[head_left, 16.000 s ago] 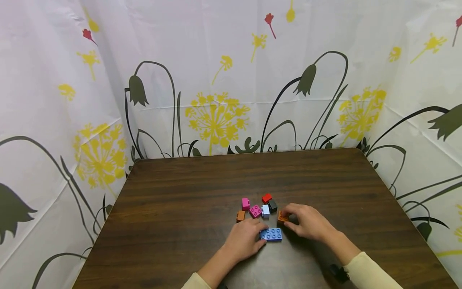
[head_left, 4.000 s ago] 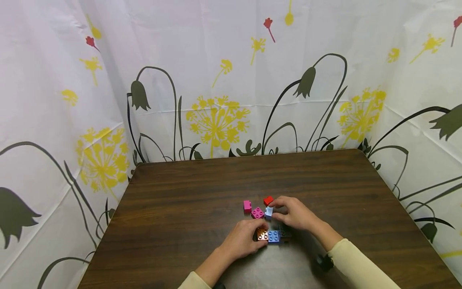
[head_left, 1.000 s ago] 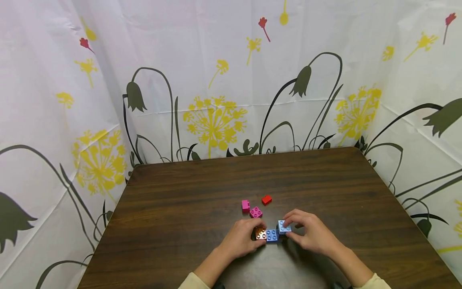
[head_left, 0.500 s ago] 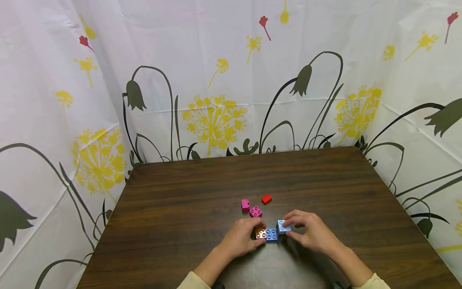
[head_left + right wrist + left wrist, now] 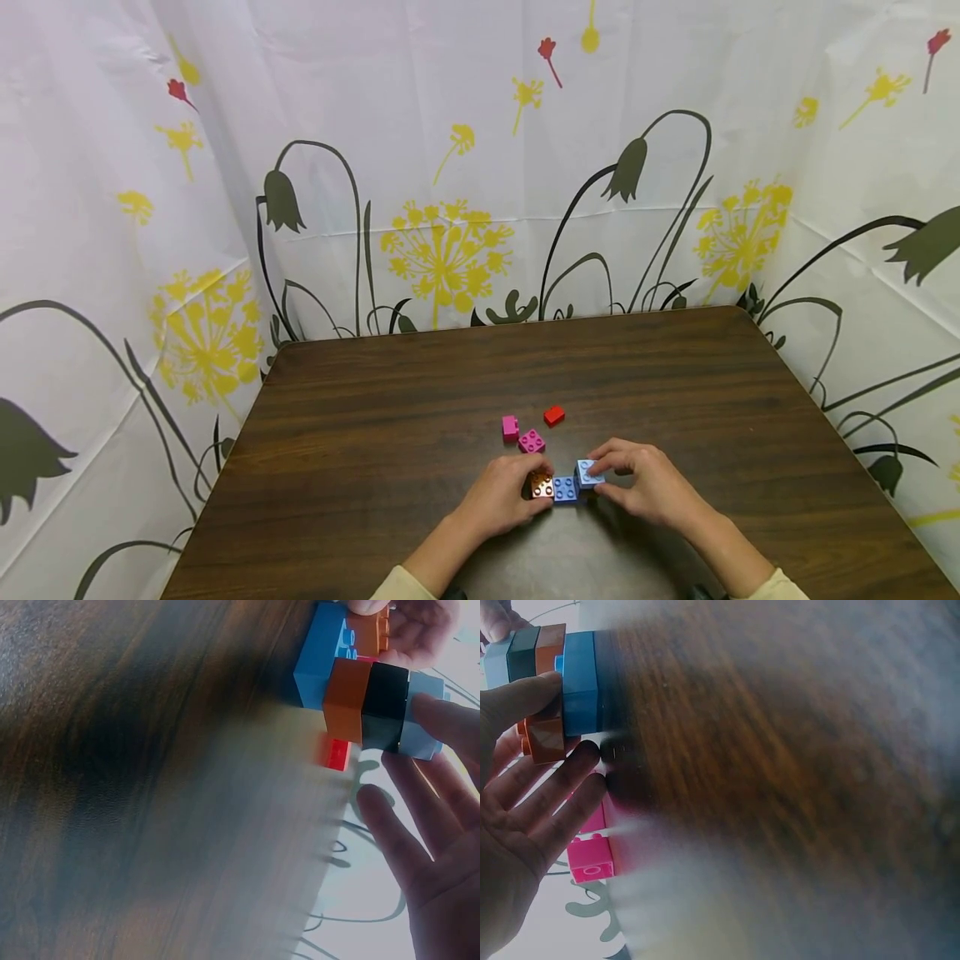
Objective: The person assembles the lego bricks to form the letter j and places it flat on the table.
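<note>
A long blue brick (image 5: 566, 489) lies on the table with an orange brick (image 5: 542, 486) on its left end. My left hand (image 5: 495, 493) pinches that orange brick between thumb and fingers. On the blue brick's right end rises a stack: a second orange brick (image 5: 348, 700) at the bottom, a black brick (image 5: 386, 706) above it, and a light blue brick (image 5: 589, 472) on top. My right hand (image 5: 648, 485) holds the light blue brick between thumb and fingertips. From the head view, the light blue brick hides the lower two.
Behind the hands lie two loose pink bricks (image 5: 532, 442) and a small red brick (image 5: 554, 415). The dark wooden table (image 5: 360, 442) reaches back to a flower-printed white curtain (image 5: 465, 108).
Since the oldest frame, both orange bricks, the black brick and the light blue brick have joined the long blue brick. My right hand brought the light blue one over; the last second shows little movement.
</note>
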### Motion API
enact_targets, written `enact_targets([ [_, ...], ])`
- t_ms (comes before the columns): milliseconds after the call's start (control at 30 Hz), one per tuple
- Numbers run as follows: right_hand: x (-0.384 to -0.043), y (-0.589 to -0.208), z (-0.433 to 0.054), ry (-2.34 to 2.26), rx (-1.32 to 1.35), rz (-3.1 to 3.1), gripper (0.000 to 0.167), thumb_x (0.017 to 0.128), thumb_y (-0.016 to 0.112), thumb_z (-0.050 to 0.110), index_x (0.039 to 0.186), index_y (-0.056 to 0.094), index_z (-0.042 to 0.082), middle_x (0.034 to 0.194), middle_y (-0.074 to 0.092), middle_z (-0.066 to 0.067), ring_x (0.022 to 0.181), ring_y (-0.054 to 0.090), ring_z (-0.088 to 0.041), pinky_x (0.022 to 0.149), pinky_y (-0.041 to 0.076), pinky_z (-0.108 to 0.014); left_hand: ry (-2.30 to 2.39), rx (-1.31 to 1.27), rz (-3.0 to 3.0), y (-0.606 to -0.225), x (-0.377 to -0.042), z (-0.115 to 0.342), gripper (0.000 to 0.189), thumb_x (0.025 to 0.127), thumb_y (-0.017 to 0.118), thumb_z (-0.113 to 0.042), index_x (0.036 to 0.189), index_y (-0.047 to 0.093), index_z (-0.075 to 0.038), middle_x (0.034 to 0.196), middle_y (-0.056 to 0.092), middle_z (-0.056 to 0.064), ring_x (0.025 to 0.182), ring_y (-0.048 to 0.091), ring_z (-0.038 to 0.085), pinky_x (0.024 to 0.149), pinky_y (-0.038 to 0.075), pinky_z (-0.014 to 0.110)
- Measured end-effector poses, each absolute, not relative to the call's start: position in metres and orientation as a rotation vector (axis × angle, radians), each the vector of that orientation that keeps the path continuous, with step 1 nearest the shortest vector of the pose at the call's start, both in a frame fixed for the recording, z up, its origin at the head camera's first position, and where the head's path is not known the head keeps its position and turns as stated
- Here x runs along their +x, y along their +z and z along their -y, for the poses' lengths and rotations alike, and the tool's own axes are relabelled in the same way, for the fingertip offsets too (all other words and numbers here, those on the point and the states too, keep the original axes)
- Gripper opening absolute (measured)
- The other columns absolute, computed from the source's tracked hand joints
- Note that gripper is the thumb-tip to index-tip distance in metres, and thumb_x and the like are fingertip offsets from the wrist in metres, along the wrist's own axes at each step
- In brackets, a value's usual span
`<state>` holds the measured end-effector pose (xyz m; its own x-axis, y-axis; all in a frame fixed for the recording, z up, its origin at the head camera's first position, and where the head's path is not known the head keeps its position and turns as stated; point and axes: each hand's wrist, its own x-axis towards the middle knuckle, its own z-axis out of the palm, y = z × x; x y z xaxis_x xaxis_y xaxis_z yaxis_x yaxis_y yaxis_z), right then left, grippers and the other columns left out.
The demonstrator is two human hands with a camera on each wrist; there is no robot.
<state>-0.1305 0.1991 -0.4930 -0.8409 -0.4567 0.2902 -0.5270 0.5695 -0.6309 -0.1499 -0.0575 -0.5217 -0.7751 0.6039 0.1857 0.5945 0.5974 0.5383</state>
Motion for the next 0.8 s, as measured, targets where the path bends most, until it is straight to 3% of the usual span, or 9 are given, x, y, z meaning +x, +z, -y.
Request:
enact_targets([
  [467,-0.135,-0.489,-0.200,1.199,0.954,2.716,0.026,0.079,0.081,0.006,0.092,0.068,0.023,0.104,0.066,0.009,0.094,0.063,-0.010,0.075,0.056,-0.039,0.937,1.045,-2.794,-0.521,-0.149,0.058,0.029,0.079,0.083,-0.026,0.103,0.067,-0.019,0.086,0.061,-0.014,0.074,0.051,0.002,0.068,0.043,0.021],
  [667,-0.143,-0.483,-0.202,1.289,0.978,2.742,0.011,0.085,0.077,0.016,0.089,0.070,0.023,0.102,0.068,0.007,0.093,0.063,-0.008,0.075,0.055,-0.038,0.945,1.034,-2.792,-0.522,-0.149,0.058,0.029,0.079,0.083,-0.026,0.102,0.067,-0.020,0.086,0.061,-0.014,0.074,0.051,0.001,0.067,0.043,0.021],
  [800,-0.153,-0.483,-0.202,1.409,0.943,2.733,0.003,0.090,0.072,0.017,0.091,0.071,0.015,0.098,0.070,0.001,0.087,0.065,-0.009,0.075,0.055,-0.034,0.950,1.038,-2.789,-0.522,-0.150,0.058,0.029,0.079,0.083,-0.026,0.103,0.067,-0.019,0.087,0.061,-0.014,0.075,0.052,0.001,0.068,0.044,0.021],
])
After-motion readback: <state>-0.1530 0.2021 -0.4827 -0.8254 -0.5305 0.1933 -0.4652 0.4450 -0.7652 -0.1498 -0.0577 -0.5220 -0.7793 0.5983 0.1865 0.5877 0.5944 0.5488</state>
